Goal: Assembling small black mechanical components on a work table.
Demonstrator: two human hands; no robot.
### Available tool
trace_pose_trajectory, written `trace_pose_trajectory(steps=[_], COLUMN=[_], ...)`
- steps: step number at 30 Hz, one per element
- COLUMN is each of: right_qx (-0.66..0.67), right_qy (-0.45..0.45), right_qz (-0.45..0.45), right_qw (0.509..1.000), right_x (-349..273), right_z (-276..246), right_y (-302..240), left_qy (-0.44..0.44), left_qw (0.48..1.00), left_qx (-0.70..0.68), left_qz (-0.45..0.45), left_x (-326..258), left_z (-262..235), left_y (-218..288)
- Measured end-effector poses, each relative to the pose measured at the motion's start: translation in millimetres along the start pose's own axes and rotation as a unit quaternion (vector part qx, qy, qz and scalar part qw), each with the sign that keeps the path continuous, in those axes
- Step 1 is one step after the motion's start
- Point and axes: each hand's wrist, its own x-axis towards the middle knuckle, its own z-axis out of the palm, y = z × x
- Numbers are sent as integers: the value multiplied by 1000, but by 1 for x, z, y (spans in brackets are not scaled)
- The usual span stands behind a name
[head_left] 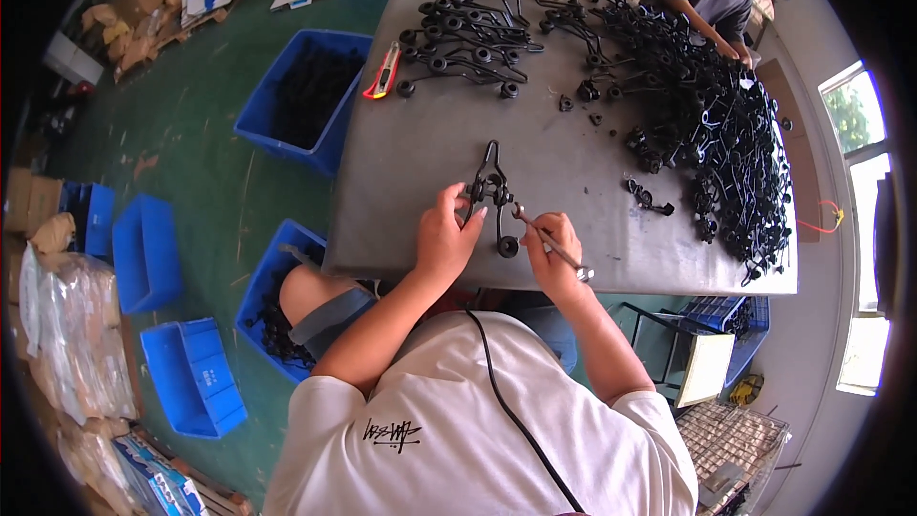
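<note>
My left hand [446, 237] is closed around one side of a black bent-rod part with round bushing ends [500, 195], just above the near part of the table. A narrow loop of the rod points away from me, and one round end hangs toward me. In my right hand [556, 277] is a metal wrench [565, 254], slanting from lower right to upper left. Its far tip is close beside the right side of the black part; whether they touch I cannot tell.
The grey table [411, 172] bears a red utility knife [384, 72], rows of rod parts [468, 38] and a large heap of them [726, 153]. Two people work at the far side. Blue bins [256, 115] stand on the floor at left, one near my leg.
</note>
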Motion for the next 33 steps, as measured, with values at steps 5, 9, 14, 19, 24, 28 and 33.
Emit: trace_pose_trajectory(steps=[5,9,14,19,24,28,33], right_qx=[-68,-163,-64,408,213,-237,-211], right_qy=[-32,-87,-43,-110,-157,-215,-88], right_qz=[-113,-174,63,477,434,278,245], right_qw=[991,967,995,771,861,906,942], right_x=[10,19,42,81,81,57,71], right_z=[3,2,6,-5,-34,-64,-63], right_y=[-6,-6,0,61,74,65,57], left_qy=[8,12,-38,-25,7,141,329], left_qw=[999,999,999,998,999,986,932], left_qx=[22,16,-1,17,-20,-32,33], left_qz=[23,40,23,56,-31,-88,-147], left_x=[-2,-4,-1,0,-3,-16,-74], left_z=[-1,-1,-7,-3,-49,-148,-276], left_y=[1,-5,-1,-13,-16,-49,-129])
